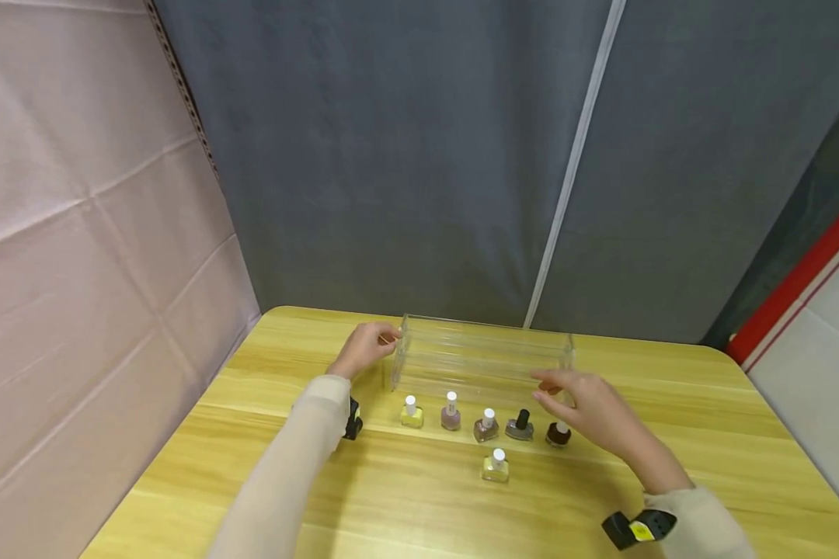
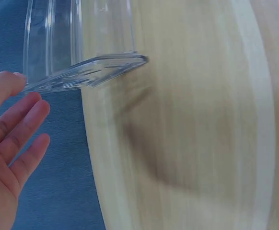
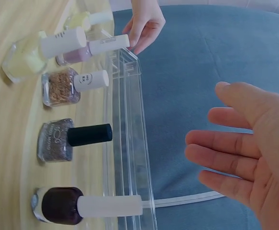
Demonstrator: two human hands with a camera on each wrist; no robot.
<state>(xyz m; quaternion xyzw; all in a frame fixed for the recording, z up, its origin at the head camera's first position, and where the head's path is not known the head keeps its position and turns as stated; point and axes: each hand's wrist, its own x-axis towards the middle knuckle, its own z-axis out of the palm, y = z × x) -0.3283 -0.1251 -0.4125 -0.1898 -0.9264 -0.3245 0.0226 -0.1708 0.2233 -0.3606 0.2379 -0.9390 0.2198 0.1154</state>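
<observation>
A clear acrylic tiered rack (image 1: 485, 353) stands toward the back of the table. At its left end my left hand (image 1: 367, 348) pinches the corner, thumb on one side and fingertips on the other; the left wrist view shows this end panel (image 2: 94, 72) close up. Near the rack's right end is my right hand (image 1: 587, 407), its fingers loosely extended and holding nothing in the right wrist view. Before the rack stand nail polish bottles in a row: yellow (image 1: 412, 418), lilac (image 1: 450, 419), brown glitter (image 3: 61, 87), grey with a black cap (image 3: 56, 140) and dark red (image 3: 62, 205).
Another pale yellow nail polish bottle (image 1: 495, 469) stands in front of the row, nearer me. The wooden table (image 1: 405, 505) ends just behind the rack, at a grey-blue curtain (image 1: 391, 155). A pale cloth wall (image 1: 77, 272) runs along the left side.
</observation>
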